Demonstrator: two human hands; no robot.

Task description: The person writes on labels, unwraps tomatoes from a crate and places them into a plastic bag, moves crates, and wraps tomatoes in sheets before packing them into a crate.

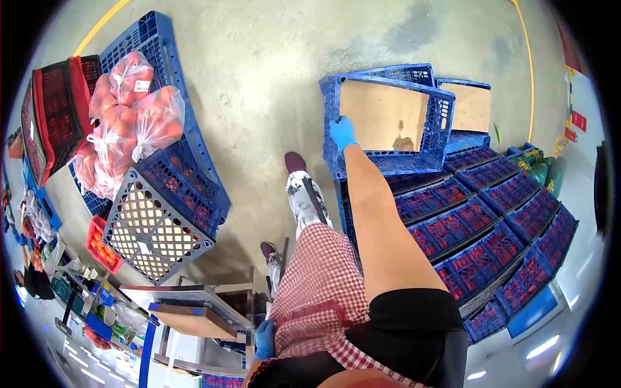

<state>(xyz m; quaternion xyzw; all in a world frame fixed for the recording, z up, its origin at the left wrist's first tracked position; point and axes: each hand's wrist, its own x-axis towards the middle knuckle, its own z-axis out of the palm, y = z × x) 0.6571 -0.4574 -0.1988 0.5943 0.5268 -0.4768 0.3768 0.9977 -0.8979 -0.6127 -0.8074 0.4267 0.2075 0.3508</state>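
Blue crate [396,163] sits just right of the right hand [343,132], which grasps its near rim, likely for control while the stacked crates [453,220] beyond seem to carry weight; left hand [264,339] beside apron [323,265], grip unclear.

Blue gloves [343,133], red-white checked apron [321,268], short black sleeves [411,315], maroon shoes [295,162].
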